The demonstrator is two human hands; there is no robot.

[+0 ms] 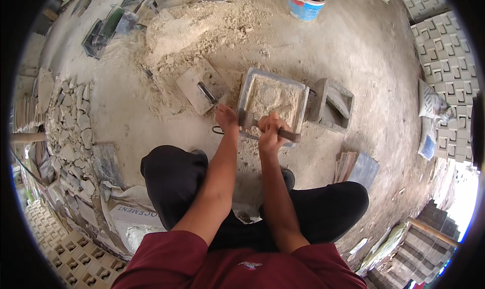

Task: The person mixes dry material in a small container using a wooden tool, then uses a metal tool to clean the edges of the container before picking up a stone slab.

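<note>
My right hand [271, 130] is wrapped round the wooden handle of a hammer-like tool [289, 135]. Its dark, blocky head [247, 119] points left, over the near-left edge of a square metal mould [305, 104]. Loose sandy mix [275, 93] fills the mould, with a rounded lump in the middle. At the mould's left side, my left hand [227, 118] is closed; whatever its fingers grip is hidden. Just beyond it, a shiny metal cylinder [206, 92] lies on a flat square board [189, 82]. A wire loop handle [217, 130] sticks out below my left hand.
A heap of sandy mix [202, 29] spreads beyond the board. Right of the mould sits a grey box-shaped mould [333, 104]. Farther off stands a blue and white bucket [306, 3]. Broken slabs [68, 132] are piled left; patterned blocks [447, 61] are stacked right, near thin boards [358, 169].
</note>
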